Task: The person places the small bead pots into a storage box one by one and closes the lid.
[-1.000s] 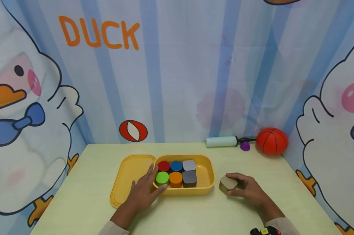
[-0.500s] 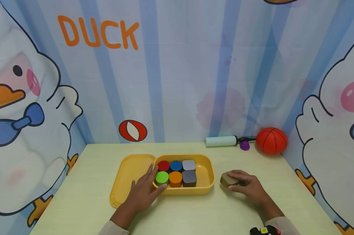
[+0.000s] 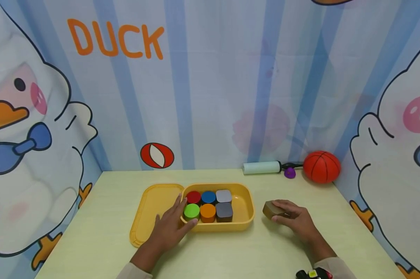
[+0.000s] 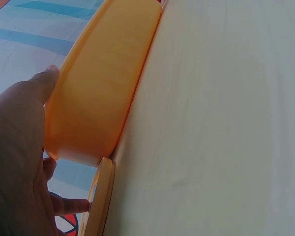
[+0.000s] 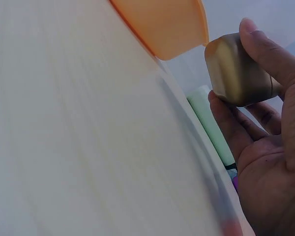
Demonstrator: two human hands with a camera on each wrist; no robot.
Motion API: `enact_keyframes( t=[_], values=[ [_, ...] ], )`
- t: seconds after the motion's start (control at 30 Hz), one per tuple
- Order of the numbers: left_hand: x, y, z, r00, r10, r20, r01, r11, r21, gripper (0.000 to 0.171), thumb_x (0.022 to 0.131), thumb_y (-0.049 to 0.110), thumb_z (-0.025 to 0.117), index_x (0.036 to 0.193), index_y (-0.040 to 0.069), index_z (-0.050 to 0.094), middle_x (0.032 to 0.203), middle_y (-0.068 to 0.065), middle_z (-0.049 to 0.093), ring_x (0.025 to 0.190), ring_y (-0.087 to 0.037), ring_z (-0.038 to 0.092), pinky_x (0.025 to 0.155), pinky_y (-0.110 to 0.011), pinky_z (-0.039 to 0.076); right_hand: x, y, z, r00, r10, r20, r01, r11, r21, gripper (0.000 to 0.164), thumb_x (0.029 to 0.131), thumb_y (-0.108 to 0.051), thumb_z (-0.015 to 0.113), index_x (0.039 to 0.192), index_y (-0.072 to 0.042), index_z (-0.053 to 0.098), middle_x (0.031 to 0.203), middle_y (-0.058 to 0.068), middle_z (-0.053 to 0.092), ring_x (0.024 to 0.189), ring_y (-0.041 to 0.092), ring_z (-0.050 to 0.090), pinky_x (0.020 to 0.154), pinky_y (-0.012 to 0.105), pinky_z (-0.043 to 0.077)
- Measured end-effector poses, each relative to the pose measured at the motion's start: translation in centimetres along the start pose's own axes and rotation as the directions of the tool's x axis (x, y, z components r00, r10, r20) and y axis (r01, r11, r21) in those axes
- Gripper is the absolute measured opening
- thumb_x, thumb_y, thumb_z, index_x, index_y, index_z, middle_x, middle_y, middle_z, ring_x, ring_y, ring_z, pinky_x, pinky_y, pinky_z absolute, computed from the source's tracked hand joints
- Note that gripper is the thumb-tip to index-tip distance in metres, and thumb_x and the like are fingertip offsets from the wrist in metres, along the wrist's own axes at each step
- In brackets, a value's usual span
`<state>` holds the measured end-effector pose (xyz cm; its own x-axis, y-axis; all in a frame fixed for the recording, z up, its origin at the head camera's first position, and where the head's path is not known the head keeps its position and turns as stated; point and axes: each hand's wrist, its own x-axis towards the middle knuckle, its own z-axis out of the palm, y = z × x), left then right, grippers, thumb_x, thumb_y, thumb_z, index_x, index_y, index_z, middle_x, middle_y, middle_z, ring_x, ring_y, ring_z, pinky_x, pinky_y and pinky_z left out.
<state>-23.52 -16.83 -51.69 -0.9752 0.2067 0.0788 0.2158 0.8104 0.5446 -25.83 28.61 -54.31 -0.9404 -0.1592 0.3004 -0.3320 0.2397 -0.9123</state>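
Note:
My right hand (image 3: 295,217) pinches a gold-brown block with rounded corners (image 3: 272,210) between thumb and fingers, to the right of the yellow box (image 3: 243,205). In the right wrist view the block (image 5: 236,71) is held above the table, its shiny side facing the camera. My left hand (image 3: 169,226) rests at the box's left end, fingers fairly straight, thumb along the near rim. One of its fingers touches the yellow lid (image 4: 103,196) in the left wrist view. Inside the box sit round red (image 3: 193,197), blue (image 3: 208,197), green (image 3: 191,211) and orange pieces (image 3: 208,213), beside light grey (image 3: 224,196) and dark grey rounded-square pieces (image 3: 224,212).
The lid (image 3: 154,201) lies flat left of the box, partly under my left hand. At the table's back right are a pale green cylinder (image 3: 261,167) with a black end, a small purple object (image 3: 290,173) and a red basketball (image 3: 322,167). A duck-print curtain (image 3: 217,85) stands behind.
My right hand has tilted the gold-brown block, so more of its side shows, and has shifted it slightly right and away from me. The left hand stays at the box.

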Motion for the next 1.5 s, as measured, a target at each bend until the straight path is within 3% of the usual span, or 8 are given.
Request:
enact_keyframes(
  t=[0.33,0.83,1.5],
  values=[
    [0.1,0.1,0.0,1.0,-0.013,0.006,0.013,1.0,0.004,0.09,0.105,0.073,0.053,0.176,0.023,0.027,0.186,0.0,0.016,0.164,-0.044,0.036,0.121,-0.092,0.011,0.0,0.3,0.0,0.999,-0.037,-0.006,0.037,0.998,0.052,0.056,0.094,0.002,0.082,0.146,0.008,0.064,0.138,-0.029,0.069,0.126,-0.011,0.064,0.1,0.012,0.057],
    [0.2,0.0,0.2,1.0,-0.004,0.002,0.004,1.0,-0.003,0.09,0.104,0.074,0.052,0.176,0.025,0.027,0.185,0.004,0.014,0.165,-0.041,0.035,0.121,-0.092,0.011,0.3,0.6,0.0,0.982,-0.186,-0.013,0.187,0.978,0.088,0.052,0.094,0.014,0.074,0.144,0.016,0.06,0.143,-0.021,0.068,0.131,-0.008,0.063,0.104,0.012,0.055],
    [0.3,-0.2,0.4,1.0,-0.014,-0.003,0.014,1.0,0.012,0.09,0.104,0.075,0.052,0.176,0.025,0.028,0.185,0.005,0.013,0.165,-0.041,0.036,0.122,-0.091,0.011,1.0,-1.2,0.5,0.977,-0.157,-0.145,0.171,0.981,0.09,0.048,0.088,0.015,0.081,0.134,0.017,0.067,0.129,-0.017,0.073,0.118,-0.005,0.07,0.095,0.016,0.061]
  ],
)
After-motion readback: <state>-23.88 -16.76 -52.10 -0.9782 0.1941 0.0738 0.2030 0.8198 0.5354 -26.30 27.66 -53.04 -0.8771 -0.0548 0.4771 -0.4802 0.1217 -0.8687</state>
